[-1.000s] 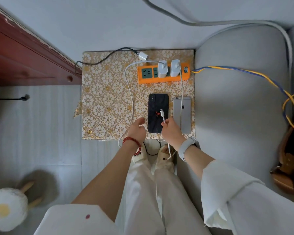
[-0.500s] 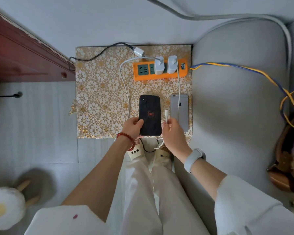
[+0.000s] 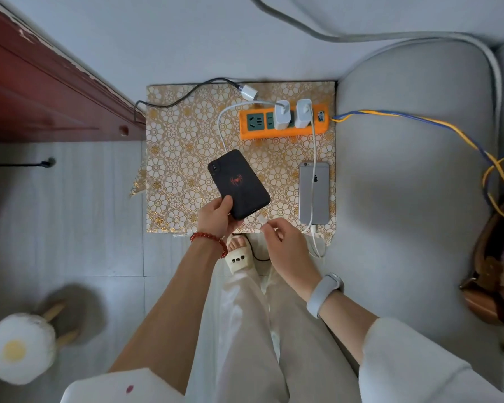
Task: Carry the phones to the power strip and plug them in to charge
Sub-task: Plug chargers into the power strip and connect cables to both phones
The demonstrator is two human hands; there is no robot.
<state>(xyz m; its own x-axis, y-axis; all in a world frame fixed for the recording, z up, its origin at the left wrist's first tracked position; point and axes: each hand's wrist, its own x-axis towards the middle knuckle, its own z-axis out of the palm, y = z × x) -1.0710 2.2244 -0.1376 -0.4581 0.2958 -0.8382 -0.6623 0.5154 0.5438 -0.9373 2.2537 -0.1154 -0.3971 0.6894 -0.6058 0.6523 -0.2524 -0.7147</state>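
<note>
the black phone (image 3: 239,184), matte case with a red spider mark, sits tilted at frame centre, its lower corner gripped by my left hand (image 3: 217,218). my right hand (image 3: 282,242) just beside it pinches the white cable plug (image 3: 262,221), fingers closed on it. i judge the plug could miss the port, since the phone is angled. the silver phone (image 3: 314,193) lies right, cabled toward the orange power strip (image 3: 284,121) on the floral tabletop (image 3: 181,158).

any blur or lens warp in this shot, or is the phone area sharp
Head view: the black phone with the red spider mark and orange power strip are sharp; the wide lens bows the grey sofa arm; the fried-egg plush looks soft at the corner.
</note>
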